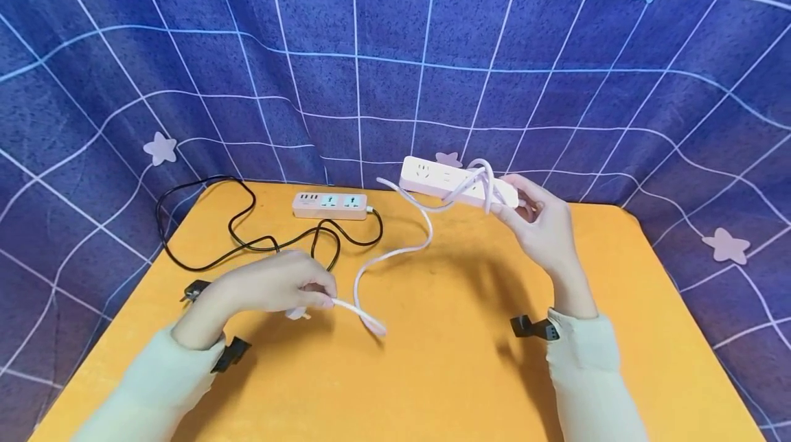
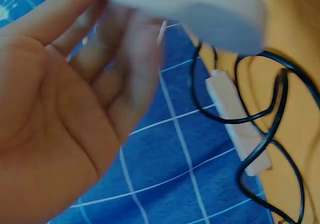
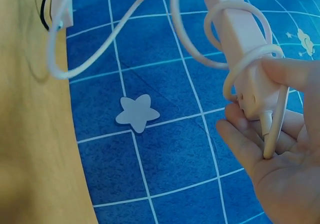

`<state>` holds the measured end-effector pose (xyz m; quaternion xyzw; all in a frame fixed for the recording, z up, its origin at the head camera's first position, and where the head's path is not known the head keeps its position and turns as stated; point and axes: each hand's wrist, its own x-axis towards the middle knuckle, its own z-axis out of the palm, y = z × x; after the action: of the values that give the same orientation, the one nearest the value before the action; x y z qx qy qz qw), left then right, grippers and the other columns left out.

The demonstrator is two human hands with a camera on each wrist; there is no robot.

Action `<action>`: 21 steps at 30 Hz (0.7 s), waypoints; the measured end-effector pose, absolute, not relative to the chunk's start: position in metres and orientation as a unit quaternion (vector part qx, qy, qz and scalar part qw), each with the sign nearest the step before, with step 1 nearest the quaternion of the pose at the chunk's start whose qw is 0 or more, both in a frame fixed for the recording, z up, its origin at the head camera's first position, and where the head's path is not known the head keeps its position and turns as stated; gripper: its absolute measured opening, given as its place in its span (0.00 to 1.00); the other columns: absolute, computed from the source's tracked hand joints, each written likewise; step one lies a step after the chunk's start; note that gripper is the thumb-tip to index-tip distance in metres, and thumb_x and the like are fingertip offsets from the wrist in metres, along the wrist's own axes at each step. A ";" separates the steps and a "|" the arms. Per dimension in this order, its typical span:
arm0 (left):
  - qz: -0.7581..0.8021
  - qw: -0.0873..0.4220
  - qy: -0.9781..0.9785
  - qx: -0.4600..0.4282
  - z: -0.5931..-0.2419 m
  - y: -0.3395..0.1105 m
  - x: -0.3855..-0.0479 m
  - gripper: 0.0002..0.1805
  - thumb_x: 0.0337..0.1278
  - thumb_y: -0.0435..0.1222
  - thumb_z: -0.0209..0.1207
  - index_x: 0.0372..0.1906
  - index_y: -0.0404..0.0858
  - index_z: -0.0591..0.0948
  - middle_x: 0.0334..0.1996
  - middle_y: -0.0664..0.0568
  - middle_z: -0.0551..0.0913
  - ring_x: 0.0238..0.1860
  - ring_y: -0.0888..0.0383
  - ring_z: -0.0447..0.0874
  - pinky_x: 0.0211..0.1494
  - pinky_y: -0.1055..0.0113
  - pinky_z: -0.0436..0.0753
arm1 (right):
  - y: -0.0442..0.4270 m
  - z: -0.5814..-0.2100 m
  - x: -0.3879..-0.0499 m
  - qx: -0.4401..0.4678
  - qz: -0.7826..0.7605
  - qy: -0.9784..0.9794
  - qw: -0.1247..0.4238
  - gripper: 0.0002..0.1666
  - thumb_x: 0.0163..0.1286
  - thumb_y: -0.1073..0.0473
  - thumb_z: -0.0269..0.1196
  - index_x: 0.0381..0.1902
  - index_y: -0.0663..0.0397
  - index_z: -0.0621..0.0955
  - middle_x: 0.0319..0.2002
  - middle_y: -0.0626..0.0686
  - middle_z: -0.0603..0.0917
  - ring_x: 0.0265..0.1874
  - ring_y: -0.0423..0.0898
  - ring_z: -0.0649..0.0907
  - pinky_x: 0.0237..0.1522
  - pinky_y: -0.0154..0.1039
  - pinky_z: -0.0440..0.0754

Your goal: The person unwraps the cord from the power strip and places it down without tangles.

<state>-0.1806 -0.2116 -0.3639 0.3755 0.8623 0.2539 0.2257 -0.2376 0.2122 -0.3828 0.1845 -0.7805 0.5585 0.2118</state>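
Note:
My right hand (image 1: 545, 226) grips one end of a white power strip (image 1: 426, 178), raised above the table. Part of its white cable (image 1: 395, 250) loops around the strip, as the right wrist view also shows on the strip's body (image 3: 240, 34). From there the cable hangs in loose curves toward my left hand (image 1: 281, 282). That hand pinches the cable close to its white plug (image 1: 296, 313), above the table's left half. In the left wrist view the plug (image 2: 225, 24) is blurred, and its prongs are hard to make out.
A second white power strip (image 1: 329, 206) lies at the table's back edge, left of centre. Its black cable (image 1: 247, 244) sprawls leftward in loops, with a black plug (image 1: 196, 289) beside my left wrist. A blue grid-patterned curtain (image 1: 383, 92) hangs behind the yellow table (image 1: 432, 373).

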 end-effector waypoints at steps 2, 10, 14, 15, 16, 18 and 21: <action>0.246 0.242 0.862 0.371 -0.370 -0.213 -0.184 0.04 0.72 0.41 0.67 0.38 0.53 0.88 0.18 0.65 0.80 0.20 0.68 0.79 0.32 0.71 0.78 | 0.212 -0.384 -0.238 0.184 0.557 -0.782 0.209 0.22 0.66 0.68 0.75 0.58 0.58 0.87 0.42 0.45 0.88 0.40 0.35 0.86 0.43 0.25 0.84; 0.286 0.322 0.825 0.366 -0.376 -0.208 -0.199 0.11 0.75 0.44 0.65 0.51 0.43 0.87 0.28 0.61 0.88 0.23 0.54 0.86 0.35 0.65 0.85 | 0.212 -0.383 -0.238 0.195 0.560 -0.777 0.211 0.22 0.66 0.70 0.74 0.58 0.60 0.86 0.44 0.46 0.88 0.41 0.36 0.86 0.44 0.26 0.84; 0.255 0.211 0.865 0.377 -0.376 -0.204 -0.211 0.12 0.74 0.47 0.65 0.51 0.46 0.88 0.33 0.64 0.88 0.31 0.61 0.87 0.40 0.65 0.85 | 0.211 -0.380 -0.237 0.194 0.567 -0.773 0.209 0.22 0.66 0.70 0.74 0.59 0.60 0.86 0.44 0.45 0.88 0.42 0.36 0.87 0.46 0.26 0.84; 0.250 0.169 0.880 0.367 -0.376 -0.203 -0.215 0.11 0.74 0.46 0.66 0.51 0.46 0.89 0.34 0.64 0.88 0.33 0.63 0.86 0.41 0.64 0.85 | 0.211 -0.380 -0.237 0.193 0.567 -0.772 0.210 0.22 0.66 0.70 0.74 0.59 0.60 0.86 0.45 0.45 0.88 0.42 0.37 0.87 0.46 0.26 0.85; 0.248 0.122 0.894 0.353 -0.375 -0.201 -0.219 0.12 0.73 0.45 0.67 0.52 0.46 0.89 0.37 0.64 0.88 0.35 0.65 0.85 0.43 0.63 0.85 | 0.211 -0.379 -0.236 0.193 0.567 -0.772 0.211 0.23 0.66 0.70 0.74 0.59 0.59 0.86 0.45 0.44 0.88 0.42 0.37 0.87 0.46 0.27 0.85; 0.264 0.046 0.911 0.314 -0.375 -0.197 -0.228 0.12 0.71 0.42 0.69 0.54 0.46 0.89 0.40 0.62 0.90 0.38 0.65 0.85 0.44 0.62 0.85 | 0.211 -0.378 -0.235 0.192 0.565 -0.773 0.214 0.23 0.66 0.70 0.74 0.59 0.59 0.86 0.45 0.44 0.89 0.42 0.37 0.87 0.46 0.27 0.85; 0.315 -0.021 0.915 0.253 -0.378 -0.191 -0.241 0.14 0.70 0.39 0.69 0.57 0.46 0.88 0.42 0.56 0.91 0.39 0.59 0.88 0.45 0.58 0.86 | 0.212 -0.377 -0.233 0.191 0.559 -0.776 0.219 0.24 0.66 0.70 0.74 0.60 0.59 0.86 0.46 0.44 0.88 0.42 0.36 0.87 0.45 0.26 0.84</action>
<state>-0.2405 -0.1908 -0.3776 0.2534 0.9145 0.3147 -0.0206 -0.2331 0.2124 -0.3775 0.1911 -0.7763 0.5593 0.2191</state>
